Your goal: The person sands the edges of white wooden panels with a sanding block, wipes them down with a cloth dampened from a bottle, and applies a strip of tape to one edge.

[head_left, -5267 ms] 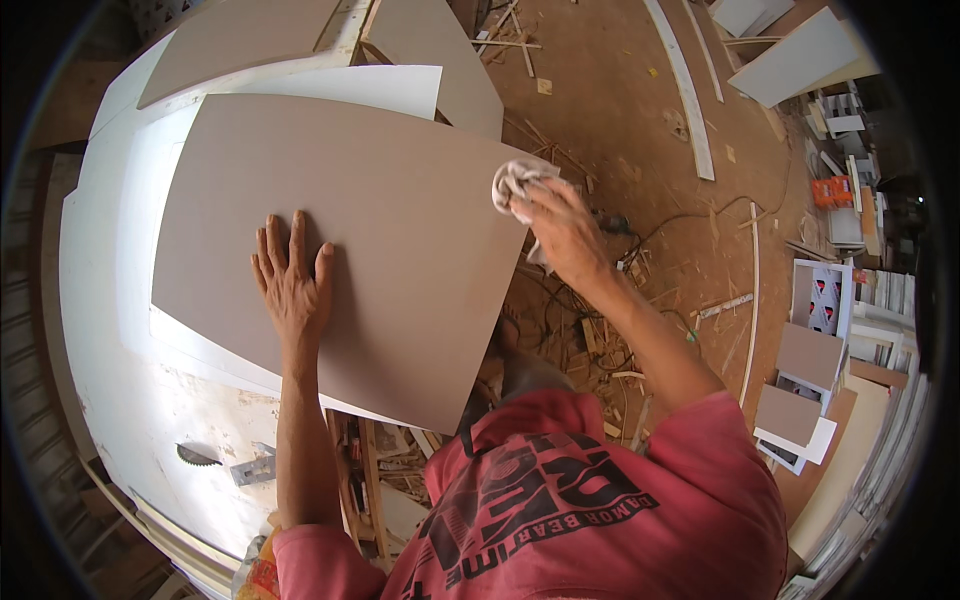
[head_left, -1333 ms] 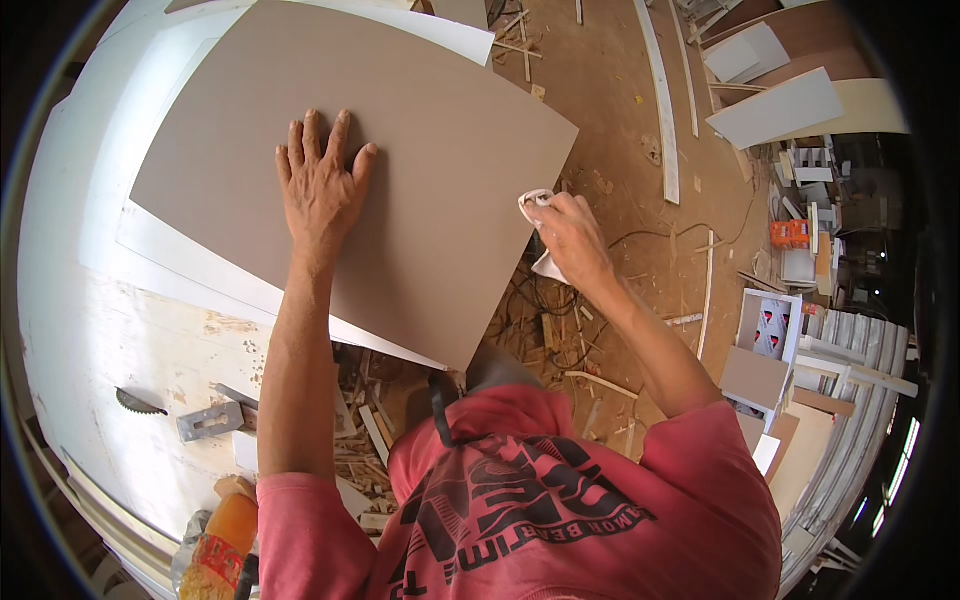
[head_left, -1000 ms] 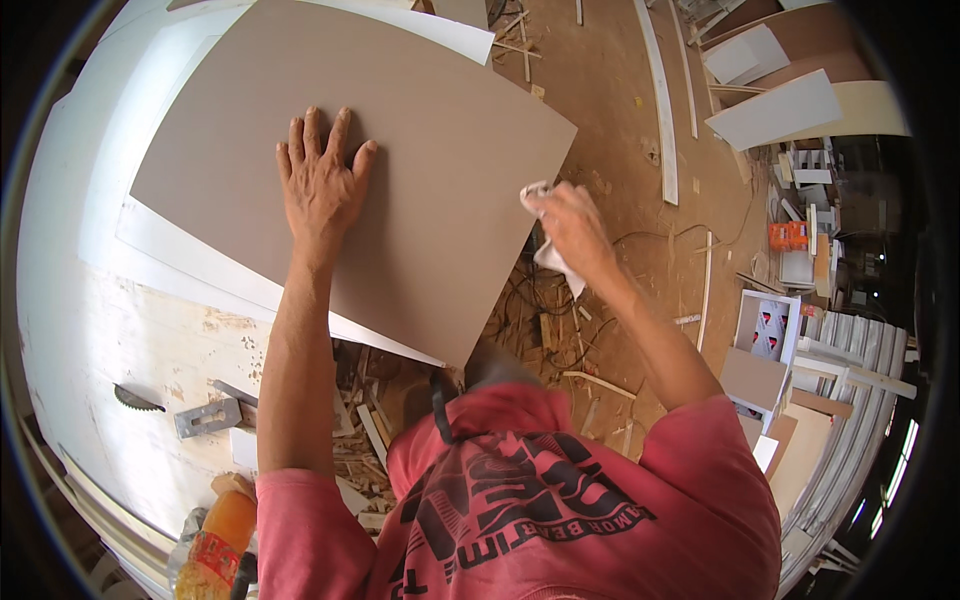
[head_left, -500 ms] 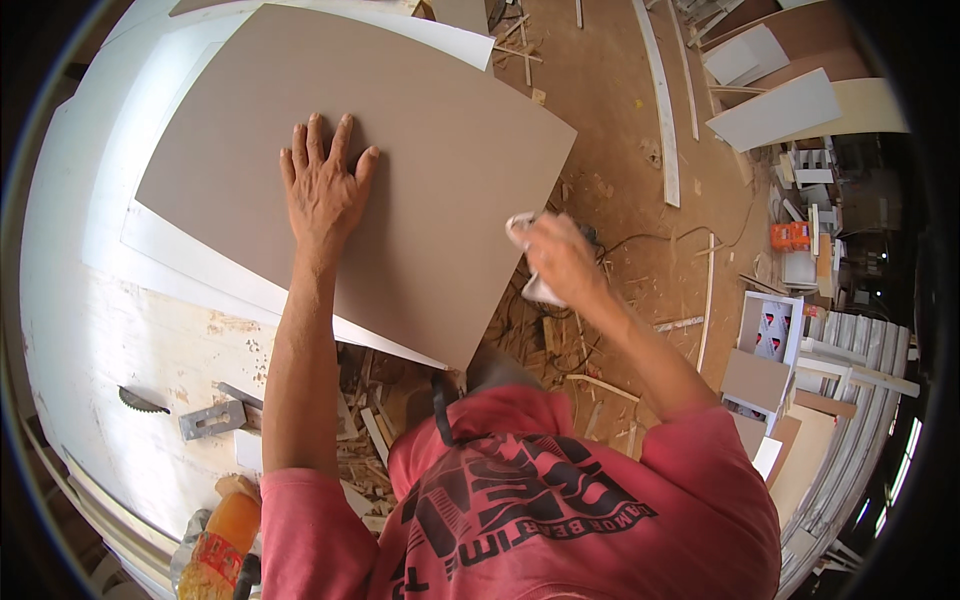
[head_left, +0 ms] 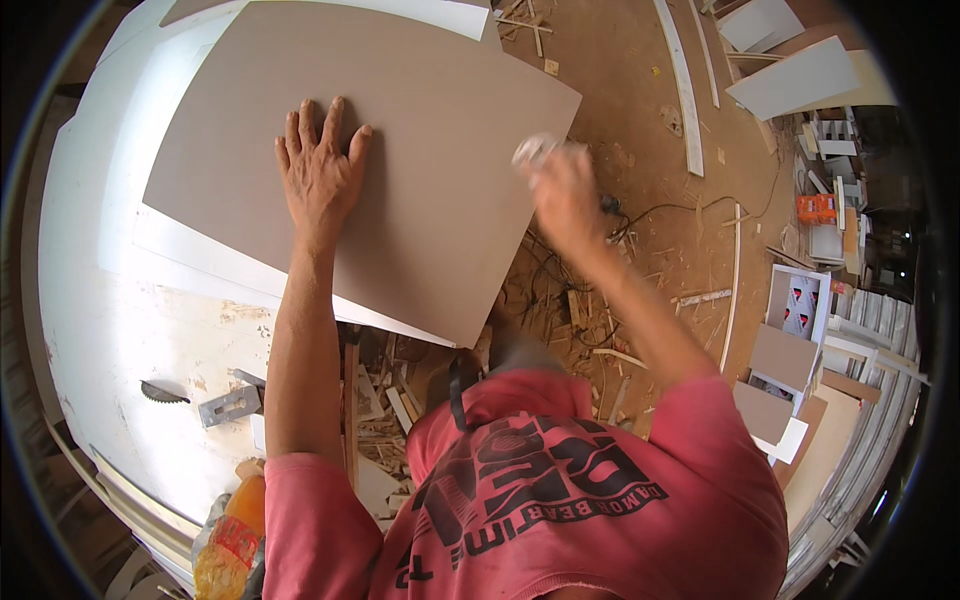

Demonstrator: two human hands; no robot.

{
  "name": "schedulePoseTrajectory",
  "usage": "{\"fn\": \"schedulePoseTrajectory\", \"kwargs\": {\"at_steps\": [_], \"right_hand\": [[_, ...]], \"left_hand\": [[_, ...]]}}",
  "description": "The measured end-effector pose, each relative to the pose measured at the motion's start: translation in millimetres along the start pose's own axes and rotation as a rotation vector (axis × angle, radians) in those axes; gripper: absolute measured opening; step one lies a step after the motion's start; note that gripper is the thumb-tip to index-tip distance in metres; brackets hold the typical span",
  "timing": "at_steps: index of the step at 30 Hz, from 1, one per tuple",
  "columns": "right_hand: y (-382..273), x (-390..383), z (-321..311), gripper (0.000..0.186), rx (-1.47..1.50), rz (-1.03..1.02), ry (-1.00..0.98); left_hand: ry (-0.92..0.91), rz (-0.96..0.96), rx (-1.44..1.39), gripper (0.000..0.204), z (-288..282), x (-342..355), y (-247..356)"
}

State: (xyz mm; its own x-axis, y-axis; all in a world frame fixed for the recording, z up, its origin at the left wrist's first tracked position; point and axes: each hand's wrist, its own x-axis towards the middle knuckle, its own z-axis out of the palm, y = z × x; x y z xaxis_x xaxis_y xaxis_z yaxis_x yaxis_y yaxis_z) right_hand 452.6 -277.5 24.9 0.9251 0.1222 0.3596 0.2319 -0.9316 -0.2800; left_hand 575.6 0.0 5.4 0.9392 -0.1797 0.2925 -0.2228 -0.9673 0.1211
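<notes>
A large grey-brown flat panel (head_left: 440, 110) lies on top of white sheets (head_left: 200, 258) on the workbench. My left hand (head_left: 320, 182) rests flat on the panel, its fingers spread. At the panel's right edge, my right hand (head_left: 566, 200) is closed round a whitish rag (head_left: 533, 152); both are smeared by motion. Part of the rag is hidden by the fingers, and whether it touches the edge I cannot tell.
On the bench (head_left: 110, 330) lie a curved dark toothed blade (head_left: 163, 393) and a metal bracket-like tool (head_left: 230, 407). A bottle of orange liquid (head_left: 232, 540) stands near. Wood scraps and a cable (head_left: 665, 208) litter the floor; stacked boards (head_left: 800, 75) lie right.
My right hand has moved up along the panel's right edge with the rag. My left hand stays flat on the panel. The whole view has shifted slightly.
</notes>
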Motion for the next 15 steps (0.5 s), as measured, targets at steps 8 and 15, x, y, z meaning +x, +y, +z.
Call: {"fn": "schedulePoseTrajectory", "kwargs": {"at_steps": [8, 15], "right_hand": [[-35, -48, -11, 0.027, 0.340, -0.047, -0.113], [-43, -84, 9, 0.021, 0.752, 0.370, 0.123]], "left_hand": [[-0.009, 0.004, -0.025, 0.060, 1, 3, -1], [-0.072, 0.010, -0.052, 0.063, 4, 7, -1]]}}
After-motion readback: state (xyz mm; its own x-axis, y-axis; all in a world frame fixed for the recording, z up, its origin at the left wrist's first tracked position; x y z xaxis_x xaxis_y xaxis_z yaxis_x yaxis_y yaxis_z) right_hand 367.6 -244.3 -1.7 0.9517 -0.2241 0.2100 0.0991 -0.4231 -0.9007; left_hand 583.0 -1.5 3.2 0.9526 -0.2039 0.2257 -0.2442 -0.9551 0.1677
